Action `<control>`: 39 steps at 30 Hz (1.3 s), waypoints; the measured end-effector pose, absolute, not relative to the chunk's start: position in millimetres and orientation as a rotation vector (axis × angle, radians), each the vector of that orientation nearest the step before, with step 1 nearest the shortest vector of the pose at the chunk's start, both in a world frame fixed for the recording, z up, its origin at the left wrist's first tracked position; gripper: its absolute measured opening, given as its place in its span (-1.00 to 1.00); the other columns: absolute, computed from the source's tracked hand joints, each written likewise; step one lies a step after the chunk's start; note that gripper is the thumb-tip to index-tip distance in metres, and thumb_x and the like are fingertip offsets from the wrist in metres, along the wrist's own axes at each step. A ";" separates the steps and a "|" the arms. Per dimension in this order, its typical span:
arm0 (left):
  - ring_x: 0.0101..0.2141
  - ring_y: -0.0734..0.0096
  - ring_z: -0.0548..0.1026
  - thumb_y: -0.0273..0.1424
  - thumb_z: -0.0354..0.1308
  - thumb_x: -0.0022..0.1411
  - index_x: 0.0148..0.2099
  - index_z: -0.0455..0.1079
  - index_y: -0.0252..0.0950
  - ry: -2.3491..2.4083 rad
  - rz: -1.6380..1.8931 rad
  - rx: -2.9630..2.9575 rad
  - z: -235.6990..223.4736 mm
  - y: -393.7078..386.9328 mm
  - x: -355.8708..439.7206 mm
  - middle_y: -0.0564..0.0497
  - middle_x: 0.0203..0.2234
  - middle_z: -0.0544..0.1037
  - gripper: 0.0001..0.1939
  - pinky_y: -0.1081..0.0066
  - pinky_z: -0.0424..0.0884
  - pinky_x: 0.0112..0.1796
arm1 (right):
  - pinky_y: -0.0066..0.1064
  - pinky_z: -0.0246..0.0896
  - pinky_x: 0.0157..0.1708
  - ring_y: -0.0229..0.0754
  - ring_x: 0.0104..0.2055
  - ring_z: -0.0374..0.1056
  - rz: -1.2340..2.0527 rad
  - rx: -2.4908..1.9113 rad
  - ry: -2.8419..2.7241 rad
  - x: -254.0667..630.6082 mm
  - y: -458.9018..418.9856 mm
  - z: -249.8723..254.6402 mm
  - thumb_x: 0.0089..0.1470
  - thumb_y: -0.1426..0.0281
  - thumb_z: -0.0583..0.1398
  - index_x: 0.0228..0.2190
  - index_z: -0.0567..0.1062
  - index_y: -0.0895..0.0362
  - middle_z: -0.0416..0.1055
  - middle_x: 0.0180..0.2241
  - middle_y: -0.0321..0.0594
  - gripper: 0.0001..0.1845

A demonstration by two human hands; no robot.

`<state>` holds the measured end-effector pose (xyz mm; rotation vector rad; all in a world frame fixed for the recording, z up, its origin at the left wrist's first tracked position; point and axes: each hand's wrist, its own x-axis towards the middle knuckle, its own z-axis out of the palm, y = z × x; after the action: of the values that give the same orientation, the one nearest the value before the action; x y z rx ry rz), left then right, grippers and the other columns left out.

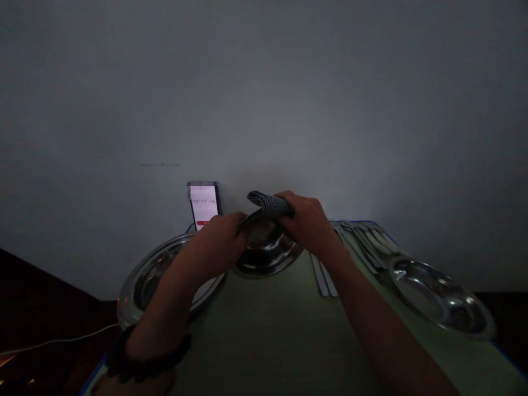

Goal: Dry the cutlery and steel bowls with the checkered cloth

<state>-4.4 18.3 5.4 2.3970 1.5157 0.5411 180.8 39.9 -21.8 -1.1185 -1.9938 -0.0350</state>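
My left hand is closed on the rim of a small steel bowl, which is tilted above the green table top. My right hand grips a dark patterned cloth and presses it against the bowl's upper edge. The fingertips of both hands are partly hidden by the cloth and the bowl. A dark beaded bracelet sits on my left wrist.
A large steel plate lies at the left, a second steel plate at the right. Several pieces of cutlery lie between bowl and right plate. A lit phone leans on the grey wall. A white cable trails left.
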 end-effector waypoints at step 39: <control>-0.38 0.27 0.50 -0.24 -0.06 0.18 -0.30 0.44 -0.31 1.314 0.614 2.277 10.8 15.3 -7.9 -0.06 -0.42 0.57 -0.69 0.37 0.39 -0.39 | -0.45 0.07 -0.46 -0.31 -0.51 0.24 -0.094 -1.095 -1.932 196.7 35.4 -12.0 -0.06 0.47 0.17 -0.39 0.40 0.12 0.39 -0.53 -0.33 -0.90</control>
<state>-7.9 15.3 10.8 2.2773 1.3135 0.6142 196.7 35.4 -12.0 -1.0952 -1.9322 -0.0939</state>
